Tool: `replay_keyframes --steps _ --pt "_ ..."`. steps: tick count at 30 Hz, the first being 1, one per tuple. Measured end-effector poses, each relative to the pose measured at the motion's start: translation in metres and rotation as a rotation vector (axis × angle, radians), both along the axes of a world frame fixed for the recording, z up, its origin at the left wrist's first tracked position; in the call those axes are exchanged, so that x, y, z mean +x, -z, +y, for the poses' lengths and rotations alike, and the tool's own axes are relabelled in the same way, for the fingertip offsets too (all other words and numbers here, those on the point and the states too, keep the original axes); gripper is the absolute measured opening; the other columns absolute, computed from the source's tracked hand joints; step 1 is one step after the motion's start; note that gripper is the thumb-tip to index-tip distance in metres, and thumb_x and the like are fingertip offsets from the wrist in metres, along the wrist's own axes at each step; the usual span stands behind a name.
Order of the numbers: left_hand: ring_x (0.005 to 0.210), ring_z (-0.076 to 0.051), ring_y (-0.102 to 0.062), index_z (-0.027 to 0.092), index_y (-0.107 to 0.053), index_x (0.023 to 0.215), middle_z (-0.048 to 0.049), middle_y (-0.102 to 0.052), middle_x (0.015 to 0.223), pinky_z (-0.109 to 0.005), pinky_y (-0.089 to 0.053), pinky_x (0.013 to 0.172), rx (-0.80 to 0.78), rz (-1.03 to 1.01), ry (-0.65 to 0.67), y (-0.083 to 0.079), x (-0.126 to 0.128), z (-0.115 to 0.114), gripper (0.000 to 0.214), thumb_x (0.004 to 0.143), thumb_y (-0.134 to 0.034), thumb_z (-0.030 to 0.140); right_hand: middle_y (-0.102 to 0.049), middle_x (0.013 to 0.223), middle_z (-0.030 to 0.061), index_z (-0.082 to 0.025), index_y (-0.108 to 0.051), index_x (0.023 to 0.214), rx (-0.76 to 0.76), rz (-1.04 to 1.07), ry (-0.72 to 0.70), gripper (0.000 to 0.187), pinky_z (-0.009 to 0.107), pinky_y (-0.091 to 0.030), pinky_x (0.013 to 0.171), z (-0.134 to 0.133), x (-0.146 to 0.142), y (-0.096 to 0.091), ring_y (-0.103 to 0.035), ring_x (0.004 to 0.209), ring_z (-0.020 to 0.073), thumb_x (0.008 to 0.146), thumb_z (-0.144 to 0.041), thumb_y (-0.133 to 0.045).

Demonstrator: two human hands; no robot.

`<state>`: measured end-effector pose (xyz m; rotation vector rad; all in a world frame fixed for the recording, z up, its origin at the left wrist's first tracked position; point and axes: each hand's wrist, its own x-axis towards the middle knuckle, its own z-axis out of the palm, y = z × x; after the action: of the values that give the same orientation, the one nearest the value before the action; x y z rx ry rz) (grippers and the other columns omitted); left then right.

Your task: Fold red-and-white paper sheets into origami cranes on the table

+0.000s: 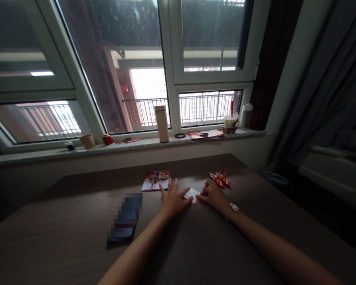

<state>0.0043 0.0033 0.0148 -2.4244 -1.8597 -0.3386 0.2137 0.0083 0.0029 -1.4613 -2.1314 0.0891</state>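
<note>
A small piece of white paper with red edges [192, 194], folded, lies on the brown table between my two hands. My left hand [172, 199] rests flat with its fingers spread, its thumb and index finger touching the paper's left side. At the right edge, my right hand [215, 196] has its fingers curled and pinches the paper. Beyond that hand sit several red-and-white folded paper figures [220, 179], perhaps cranes. A square stack of printed paper [156, 181] lies just past my left fingertips.
A dark, pixelated phone-like object [125, 219] lies left of my left forearm. On the windowsill behind the table [62, 206] stand a beige thermos [161, 124], a paper cup [87, 141], a drink cup with a straw [231, 118] and scissors [204, 134] on papers.
</note>
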Motion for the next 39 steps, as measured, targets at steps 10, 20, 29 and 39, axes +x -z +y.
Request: replay_keyframes --steps 10,20,29,39 --pt "0.148 -0.042 -0.015 0.052 -0.052 0.132 -0.0039 -0.036 0.157 -0.077 0.009 0.105 -0.003 -0.027 0.004 0.001 -0.001 0.0 0.054 0.083 -0.044 0.073 -0.056 0.096 0.0065 -0.017 -0.068 0.072 0.028 0.0 -0.012 0.025 0.029 -0.048 0.08 0.0 0.003 0.003 -0.058 0.09 0.019 0.082 -0.04 -0.072" --pt "0.147 -0.041 -0.018 0.053 -0.051 0.133 -0.0028 -0.033 0.159 -0.08 0.006 0.103 0.056 -0.04 0.019 0.012 -0.003 0.003 0.053 0.084 -0.044 0.073 -0.06 0.129 0.008 -0.024 -0.064 0.119 0.069 0.048 -0.295 0.03 0.042 -0.04 0.107 0.005 0.001 0.005 -0.049 0.124 0.0233 0.09 -0.022 -0.06" --pt "0.144 -0.042 -0.024 0.048 -0.056 0.132 -0.0049 -0.033 0.159 -0.08 0.005 0.104 0.125 -0.041 0.026 0.011 -0.003 0.001 0.054 0.083 -0.049 0.07 -0.063 0.132 0.0041 -0.025 -0.068 0.117 -0.023 0.026 -0.39 0.029 0.045 -0.036 0.112 0.016 -0.002 0.017 -0.045 0.133 0.0226 0.097 -0.023 -0.047" --pt "0.144 -0.039 -0.025 0.047 -0.064 0.121 -0.0034 -0.034 0.158 -0.078 0.009 0.106 0.184 -0.059 0.061 0.005 -0.002 -0.003 0.046 0.082 -0.054 0.068 -0.06 0.136 0.0056 -0.021 -0.066 0.114 -0.055 0.032 -0.368 0.027 0.044 -0.036 0.113 0.013 -0.006 0.012 -0.045 0.134 0.0226 0.097 -0.021 -0.046"
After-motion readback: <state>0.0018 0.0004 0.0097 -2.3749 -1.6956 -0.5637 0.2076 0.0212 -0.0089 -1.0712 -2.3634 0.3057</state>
